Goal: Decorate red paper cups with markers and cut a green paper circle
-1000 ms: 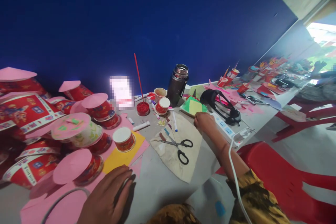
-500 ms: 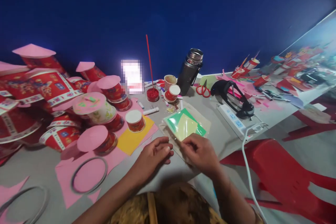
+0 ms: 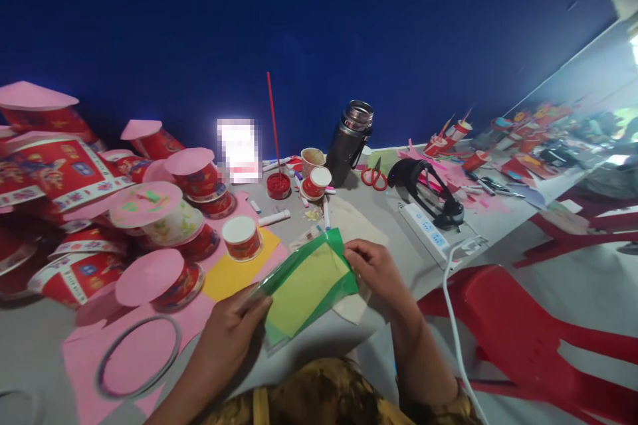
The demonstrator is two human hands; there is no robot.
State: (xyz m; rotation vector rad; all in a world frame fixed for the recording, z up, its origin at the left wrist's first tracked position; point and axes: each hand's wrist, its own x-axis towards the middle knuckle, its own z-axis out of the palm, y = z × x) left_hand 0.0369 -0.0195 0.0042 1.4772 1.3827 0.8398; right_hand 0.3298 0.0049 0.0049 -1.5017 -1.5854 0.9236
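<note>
A clear plastic sleeve of green and pale-yellow paper (image 3: pixel 308 287) is held up above the near edge of the table, tilted. My left hand (image 3: pixel 233 325) grips its left side, with the thumb lying on top. At the upper right corner, the fingers of my right hand (image 3: pixel 371 269) pinch the packet. Beneath and behind it lies a cream-coloured sheet (image 3: pixel 363 222). Left of the packet, a small red paper cup with a white top (image 3: pixel 242 239) rests on yellow paper (image 3: pixel 224 277).
Stacked red paper cups with pink discs (image 3: pixel 149 279) crowd the left side. A dark thermos (image 3: pixel 346 146), red-handled scissors (image 3: pixel 375 177), a black headset-like frame (image 3: pixel 431 192) and a white power strip (image 3: pixel 423 232) stand or lie behind. A red chair (image 3: pixel 508 319) is at right.
The packet has been lifted off the cream sheet and brought nearer. My left hand, empty before, now grips its left side. The view has shifted slightly to the right.
</note>
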